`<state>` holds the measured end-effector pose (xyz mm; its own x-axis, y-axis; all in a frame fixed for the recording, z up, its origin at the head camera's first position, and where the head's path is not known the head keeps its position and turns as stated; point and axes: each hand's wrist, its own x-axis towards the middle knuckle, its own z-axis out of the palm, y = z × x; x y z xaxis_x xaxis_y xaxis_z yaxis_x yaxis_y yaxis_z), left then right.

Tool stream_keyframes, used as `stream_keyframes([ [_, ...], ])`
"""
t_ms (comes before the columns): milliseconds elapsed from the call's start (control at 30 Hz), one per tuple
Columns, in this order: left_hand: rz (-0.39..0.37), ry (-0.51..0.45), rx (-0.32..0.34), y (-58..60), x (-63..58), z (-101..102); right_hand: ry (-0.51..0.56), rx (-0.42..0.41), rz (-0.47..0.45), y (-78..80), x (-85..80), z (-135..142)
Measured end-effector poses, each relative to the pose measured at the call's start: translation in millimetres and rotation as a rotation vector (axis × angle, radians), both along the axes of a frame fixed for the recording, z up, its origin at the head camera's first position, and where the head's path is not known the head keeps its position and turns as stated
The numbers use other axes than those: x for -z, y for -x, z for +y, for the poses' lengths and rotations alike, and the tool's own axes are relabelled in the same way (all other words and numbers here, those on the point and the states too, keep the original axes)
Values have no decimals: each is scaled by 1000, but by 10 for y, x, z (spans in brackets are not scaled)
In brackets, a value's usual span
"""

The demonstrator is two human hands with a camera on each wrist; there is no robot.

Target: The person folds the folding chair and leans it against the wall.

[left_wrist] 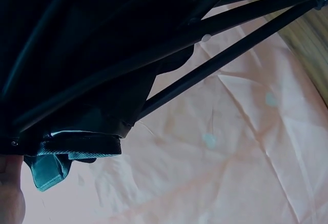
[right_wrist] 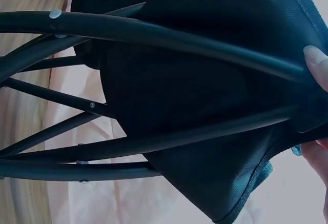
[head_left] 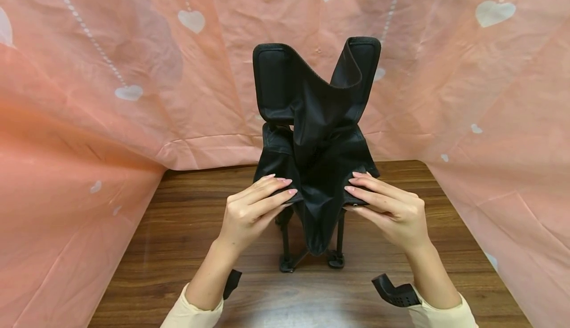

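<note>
A small black folding chair (head_left: 325, 169) with a fabric seat and backrest stands in front of me, its seat sagging deep in the middle. At the front left seat corner my left hand (head_left: 249, 207) pinches the fabric, fingers on top and thumb beneath. My right hand (head_left: 394, 207) grips the front right corner in the same manner. The backrest (head_left: 273, 83) rises behind, folded inward in a dip between its two upright ends. In the right wrist view, crossing metal tubes (right_wrist: 154, 35) run under the seat, and a thumb (right_wrist: 318, 66) presses near a corner.
The chair's feet (head_left: 336, 259) are on a brown wood-grain tabletop (head_left: 187, 258). Pink cloth (head_left: 89, 120) with white hearts encloses the back and both sides. Black wrist mounts (head_left: 394, 292) stick out inward from both forearms.
</note>
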<state>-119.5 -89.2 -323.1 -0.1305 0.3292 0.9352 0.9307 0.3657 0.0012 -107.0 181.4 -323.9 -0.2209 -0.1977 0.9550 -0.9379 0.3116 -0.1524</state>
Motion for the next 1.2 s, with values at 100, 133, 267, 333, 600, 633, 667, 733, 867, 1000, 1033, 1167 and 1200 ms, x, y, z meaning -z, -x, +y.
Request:
stream_keyframes([
  [100, -7, -6, 5, 6, -4, 21, -11, -7, -12, 18, 2, -5],
  [133, -7, -8, 7, 10, -6, 28, -17, -9, -13, 28, 1, -6],
  [267, -6, -10, 8, 30, -14, 58, -35, -30, -26, 67, -9, -18],
  [333, -9, -8, 9, 40, -19, 70, -41, -38, -31, 83, -13, -35],
  [600, -35, 2, 25, 81, -51, 110, -44, -49, -11, 128, -42, -155],
  [633, -35, 3, 25, 85, -55, 115, -45, -46, -10, 130, -47, -169],
  [667, -35, 4, 25, 88, -59, 120, -46, -42, -8, 132, -51, -181],
  [733, -34, 6, 24, 93, -68, 127, -50, -36, -7, 132, -57, -205],
  [867, -33, 12, 16, 93, -84, 136, -57, -31, -1, 134, -69, -252],
  [1000, -29, 16, 12, 88, -94, 148, -65, -23, 8, 135, -80, -294],
  [1033, -29, 16, 12, 88, -97, 151, -69, -18, 11, 133, -83, -302],
  [1167, -23, 25, 13, 90, -110, 157, -74, -21, 19, 137, -93, -323],
  [1200, -20, 27, 13, 91, -112, 158, -74, -23, 20, 139, -95, -327],
])
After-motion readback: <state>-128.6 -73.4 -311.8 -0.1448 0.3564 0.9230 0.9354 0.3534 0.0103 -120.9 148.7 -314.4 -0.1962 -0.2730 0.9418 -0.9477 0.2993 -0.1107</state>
